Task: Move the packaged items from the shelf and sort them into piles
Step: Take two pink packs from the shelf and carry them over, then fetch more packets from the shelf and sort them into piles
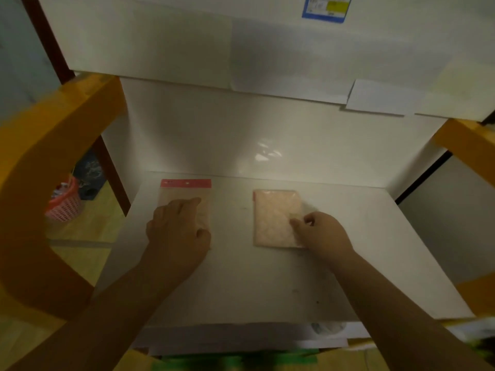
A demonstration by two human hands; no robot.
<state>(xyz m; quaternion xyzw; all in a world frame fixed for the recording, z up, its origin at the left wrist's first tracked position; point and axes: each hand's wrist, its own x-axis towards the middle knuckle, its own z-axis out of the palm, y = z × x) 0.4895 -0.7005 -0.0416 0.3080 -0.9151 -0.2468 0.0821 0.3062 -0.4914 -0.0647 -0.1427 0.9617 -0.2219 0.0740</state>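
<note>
Two flat packets lie on a white shelf board (241,277). On the left is a clear packet with a red header strip (185,192). My left hand (178,228) lies on its lower part, forefinger stretched out and the other fingers curled. To the right is a pale pink packet (273,218). My right hand (320,231) pinches its right edge with curled fingers and covers that side of it.
Yellow frame posts stand at the left (40,162) and at the right (471,145). A white panel with a blue label (326,8) hangs above the shelf. A pink basket (64,202) sits on the floor at the left.
</note>
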